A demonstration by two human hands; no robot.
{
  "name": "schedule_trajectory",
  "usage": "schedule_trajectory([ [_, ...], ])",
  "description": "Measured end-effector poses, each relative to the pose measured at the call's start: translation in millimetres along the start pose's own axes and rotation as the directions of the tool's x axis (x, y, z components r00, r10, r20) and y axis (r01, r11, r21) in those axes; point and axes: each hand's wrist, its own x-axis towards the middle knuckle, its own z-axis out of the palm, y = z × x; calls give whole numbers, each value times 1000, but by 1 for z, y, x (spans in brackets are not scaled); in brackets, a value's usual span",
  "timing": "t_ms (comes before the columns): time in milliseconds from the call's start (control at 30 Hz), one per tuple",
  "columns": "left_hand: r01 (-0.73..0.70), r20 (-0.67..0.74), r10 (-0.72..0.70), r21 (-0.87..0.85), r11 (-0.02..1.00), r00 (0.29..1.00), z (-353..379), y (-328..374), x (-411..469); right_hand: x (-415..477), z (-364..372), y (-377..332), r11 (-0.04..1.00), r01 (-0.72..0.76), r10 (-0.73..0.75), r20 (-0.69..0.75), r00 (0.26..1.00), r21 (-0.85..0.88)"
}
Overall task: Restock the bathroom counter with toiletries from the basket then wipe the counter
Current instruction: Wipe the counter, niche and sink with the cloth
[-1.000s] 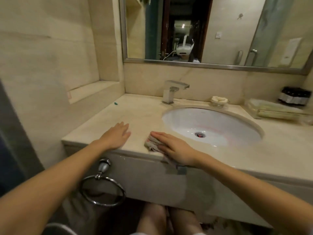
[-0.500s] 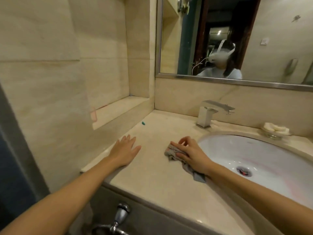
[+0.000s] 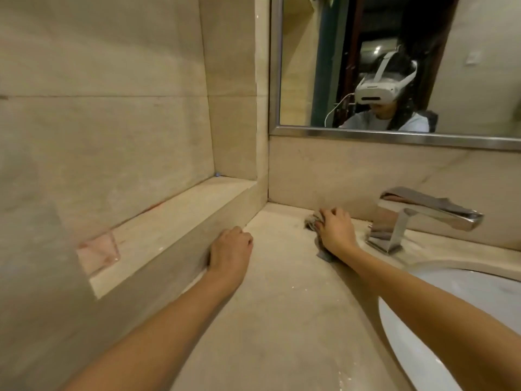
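Here the step in hand is, I think, the wiping of the counter (image 3: 282,320), now at its far corner. To do it well, the right hand (image 3: 335,231) should keep the cloth (image 3: 313,222) flat and pressed, push it fully into the far edge where counter meets wall, then pull back toward the near side in overlapping strokes. It should go around the base of the faucet (image 3: 417,221), which stands just to the right.

The cloth lies under the right hand, bunched, and shows at the fingertips on the far left and below the wrist. The fingers are bent over it and press it down. The left hand (image 3: 229,251) holds nothing; its fingers are curled and rest on the counter against the low ledge (image 3: 169,221) at the left.
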Motion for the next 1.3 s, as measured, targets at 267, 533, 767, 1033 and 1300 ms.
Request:
schedule_trajectory([
  [267, -15, -72, 7, -103, 995, 997, -1, -6, 1, 52, 31, -30, 990, 80, -89, 66, 994, 119],
  [533, 18, -17, -20, -142, 990, 1000, -42, -24, -40, -7, 19, -73, 930, 278, -328, 202, 923, 241],
  [767, 97, -40, -100, -75, 993, 994, -96, -46, -134, -126, -6, -153, 807, 456, -559, 236, 795, 375],
  [1033, 166, 23, -170, 124, 978, 985, -165, -59, -215, -242, -40, -208, 694, 521, -687, 243, 684, 496],
  [1300, 225, -27, -224, 64, 972, 974, -180, -62, -231, -303, -83, -217, 505, 452, -811, 225, 541, 735],
])
